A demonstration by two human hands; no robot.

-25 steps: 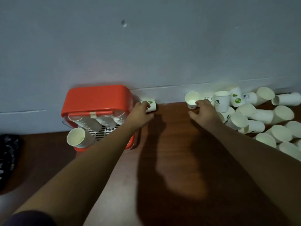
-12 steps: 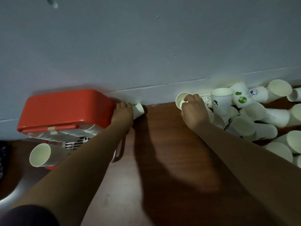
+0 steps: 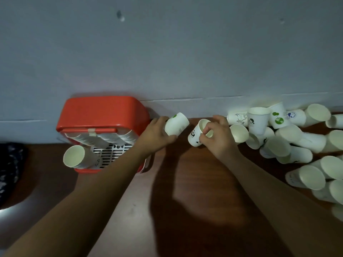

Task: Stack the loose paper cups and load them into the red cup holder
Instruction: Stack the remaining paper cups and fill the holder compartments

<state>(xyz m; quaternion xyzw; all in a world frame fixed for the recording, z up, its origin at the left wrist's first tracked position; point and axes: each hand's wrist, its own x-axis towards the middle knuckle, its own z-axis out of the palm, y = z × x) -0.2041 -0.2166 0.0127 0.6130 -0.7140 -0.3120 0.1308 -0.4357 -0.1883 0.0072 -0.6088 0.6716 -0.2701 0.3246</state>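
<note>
Now each hand's fingers (image 3: 207, 129) clasp one cup (image 3: 196, 135).

A red cup holder (image 3: 104, 112) is sitting at centre left of the frame against the grey wall, with rows of nested white cups under its lid and one stack of cups (image 3: 79, 157) poking out at its lower left, mouth facing outward. A green-marked cup (image 3: 177, 123) is tilting in mid-frame, base pointing upper right. Just right of it, a panda-print cup (image 3: 197, 135) is leaning with its mouth upward. A heap of loose paper cups (image 3: 289, 138) is lying mostly on its side along the right edge.
</note>
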